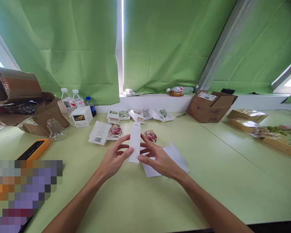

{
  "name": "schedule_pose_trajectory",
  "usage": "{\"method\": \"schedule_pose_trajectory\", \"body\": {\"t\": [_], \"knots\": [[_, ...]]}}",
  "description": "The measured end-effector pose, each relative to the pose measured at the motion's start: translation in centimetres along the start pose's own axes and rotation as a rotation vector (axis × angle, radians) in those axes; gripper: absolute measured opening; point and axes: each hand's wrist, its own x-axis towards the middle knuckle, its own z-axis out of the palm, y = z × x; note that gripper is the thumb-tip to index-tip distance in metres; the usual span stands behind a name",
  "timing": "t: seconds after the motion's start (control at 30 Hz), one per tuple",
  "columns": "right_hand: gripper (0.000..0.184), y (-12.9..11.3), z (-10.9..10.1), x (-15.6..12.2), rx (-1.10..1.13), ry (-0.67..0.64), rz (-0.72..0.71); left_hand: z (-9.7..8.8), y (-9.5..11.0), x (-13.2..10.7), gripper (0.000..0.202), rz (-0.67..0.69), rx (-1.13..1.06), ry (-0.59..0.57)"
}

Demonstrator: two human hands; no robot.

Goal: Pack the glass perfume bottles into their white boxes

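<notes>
Holding: one white box (pixel 135 145), narrow side facing you, front and centre over the table (pixel 220 187). Your left hand (pixel 116 156) is grasping its left side, thumb pressing the near face; your right hand (pixel 155 158) is pinching its right edge near the lower end. Whether that end is touching the table, you cannot tell.

Handling: probably light, thin card; stiff along the edges, easily dented on the faces, slightly slippery. Contents hidden. Best hold: both long sides, near the corners, gently.

Nearby: a paper sheet (pixel 176 157) is lying under your right hand; a red ornament (pixel 150 136) is sitting just beyond it; a second ornament (pixel 115 130) is resting left, beside a barcoded carton (pixel 98 132).

Farther: stacked boxes (pixel 81 117) are standing left; a brown box (pixel 206 106) is standing right.
</notes>
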Motion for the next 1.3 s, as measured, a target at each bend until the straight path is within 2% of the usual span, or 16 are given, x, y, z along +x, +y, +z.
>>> {"method": "schedule_pose_trajectory", "body": {"t": [0.3, 0.77, 1.0, 1.13, 1.2, 1.3], "knots": [[0.089, 0.2, -0.2, -0.2, 0.041, 0.005, 0.015, 0.3, 0.2, -0.3, 0.053, -0.041, -0.150, -0.101], [0.089, 0.3, -0.2, -0.1, 0.025, -0.004, -0.020, 0.1, 0.1, -0.3, 0.062, -0.007, -0.097, -0.090], [0.069, -0.1, -0.2, -0.1, 0.088, -0.081, -0.027, -0.3, -0.3, 0.0, 0.068, -0.073, -0.022, -0.008], [0.045, -0.8, -0.2, -0.2, 0.032, -0.112, -0.077, -0.3, -0.6, 0.0, 0.067, -0.066, 0.053, 0.029], [0.033, -0.9, -0.1, -0.3, -0.006, -0.105, -0.086, -0.1, -0.6, 0.0, 0.068, -0.053, 0.055, 0.031], [0.028, -0.7, 0.1, -0.2, -0.055, -0.070, -0.079, 0.3, -0.7, -0.1, 0.069, -0.047, 0.009, -0.003]]}}
